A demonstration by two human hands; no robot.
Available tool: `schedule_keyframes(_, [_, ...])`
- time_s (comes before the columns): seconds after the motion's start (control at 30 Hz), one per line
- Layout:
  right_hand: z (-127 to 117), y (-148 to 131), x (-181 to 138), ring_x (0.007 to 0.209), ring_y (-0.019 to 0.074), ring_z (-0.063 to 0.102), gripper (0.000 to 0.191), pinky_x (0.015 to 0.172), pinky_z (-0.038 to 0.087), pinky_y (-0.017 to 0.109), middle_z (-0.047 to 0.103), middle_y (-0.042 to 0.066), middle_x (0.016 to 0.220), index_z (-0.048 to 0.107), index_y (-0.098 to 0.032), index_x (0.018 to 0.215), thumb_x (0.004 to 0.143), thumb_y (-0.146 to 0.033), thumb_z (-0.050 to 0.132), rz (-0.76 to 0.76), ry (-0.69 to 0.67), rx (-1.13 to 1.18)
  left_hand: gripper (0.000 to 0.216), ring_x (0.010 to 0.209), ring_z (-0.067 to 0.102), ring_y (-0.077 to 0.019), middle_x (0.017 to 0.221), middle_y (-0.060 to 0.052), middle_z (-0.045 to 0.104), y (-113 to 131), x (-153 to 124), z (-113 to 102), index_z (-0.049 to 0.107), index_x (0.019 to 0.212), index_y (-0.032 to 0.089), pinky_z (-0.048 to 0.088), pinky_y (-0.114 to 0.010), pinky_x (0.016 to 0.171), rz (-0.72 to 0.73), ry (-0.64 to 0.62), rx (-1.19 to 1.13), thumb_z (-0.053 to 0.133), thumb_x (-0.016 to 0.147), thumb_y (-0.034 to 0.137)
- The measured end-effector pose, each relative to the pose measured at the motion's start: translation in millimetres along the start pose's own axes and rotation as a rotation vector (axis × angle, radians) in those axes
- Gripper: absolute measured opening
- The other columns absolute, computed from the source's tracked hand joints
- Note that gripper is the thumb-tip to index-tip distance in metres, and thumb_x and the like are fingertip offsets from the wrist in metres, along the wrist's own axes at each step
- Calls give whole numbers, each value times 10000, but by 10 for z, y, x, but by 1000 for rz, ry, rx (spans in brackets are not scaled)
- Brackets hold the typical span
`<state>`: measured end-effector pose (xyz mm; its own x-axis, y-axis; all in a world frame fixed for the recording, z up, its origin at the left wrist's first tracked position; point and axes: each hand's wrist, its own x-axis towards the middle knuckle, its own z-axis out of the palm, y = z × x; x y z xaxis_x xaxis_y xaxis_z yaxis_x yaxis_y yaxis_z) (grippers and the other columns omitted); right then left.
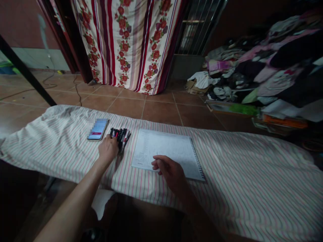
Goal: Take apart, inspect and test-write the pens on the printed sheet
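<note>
A spiral-bound notebook (171,151) lies open on a striped cloth-covered board (239,188). To its left lies a bunch of several dark pens (122,136). My left hand (108,149) rests on the near end of the pens with its fingers curled over them. My right hand (170,171) sits on the notebook's near edge, fingers loosely bent and pointing left, nothing visible in it. A phone (97,129) with a lit screen lies left of the pens.
A floral striped curtain (131,40) hangs at the back over a tiled floor (151,107). A big heap of clothes (272,64) fills the right side. A dark bar (25,72) slants across the left. Cables run along the floor at the left.
</note>
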<state>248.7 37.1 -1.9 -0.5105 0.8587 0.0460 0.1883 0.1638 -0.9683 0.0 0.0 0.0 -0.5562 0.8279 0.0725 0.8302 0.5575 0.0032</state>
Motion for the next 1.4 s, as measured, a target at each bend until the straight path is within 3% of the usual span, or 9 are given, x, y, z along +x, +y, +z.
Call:
schedule_keyframes(0.47, [-69, 94, 12, 629, 146, 640, 309, 497, 490, 239, 679, 65, 740, 614, -160, 890, 802, -433, 500, 43, 44, 83, 319, 910, 593, -268, 1055, -148, 531, 84, 14, 6, 605, 996, 144, 482, -343, 642, -38, 12, -17, 361, 851, 289])
schedule_keyframes(0.87, [-250, 82, -20, 638, 141, 636, 298, 515, 485, 242, 678, 67, 760, 602, -155, 898, 807, -409, 476, 56, 45, 38, 353, 935, 596, -271, 1096, -145, 535, 8, 9, -33, 588, 1084, 191, 477, -350, 674, -39, -74, -27, 326, 854, 248])
schedule_keyframes(1.03, [-346, 43, -70, 634, 139, 628, 237, 521, 463, 235, 678, 65, 755, 610, -141, 875, 805, -308, 457, 139, -190, -91, 374, 913, 607, -287, 1053, -141, 568, -52, 9, -33, 592, 1087, 191, 471, -364, 672, 9, -77, -34, 299, 858, 234])
schedule_keyframes(1.17, [-368, 51, -148, 642, 133, 609, 209, 571, 448, 233, 665, 35, 708, 650, -157, 830, 805, -256, 468, 67, -399, -268, 368, 903, 609, -294, 1067, -160, 556, -42, 5, -46, 601, 1074, 174, 471, -361, 664, 15, -43, -36, 313, 859, 250])
schedule_keyframes(1.3, [-432, 45, -167, 663, 139, 609, 225, 591, 440, 235, 665, 41, 718, 647, -150, 820, 820, -258, 450, 65, -387, -306, 354, 920, 605, -248, 1080, -158, 553, 79, -50, -52, 600, 1070, 153, 463, -311, 711, 89, 50, -100, 334, 862, 256])
schedule_keyframes(1.4, [-539, 50, -150, 657, 140, 608, 244, 582, 436, 237, 671, 53, 740, 639, -144, 837, 830, -276, 434, 81, -309, -313, 319, 876, 618, -203, 1003, -120, 612, 220, -131, -20, 592, 1062, 159, 447, -270, 727, 199, -50, -163, 360, 861, 245])
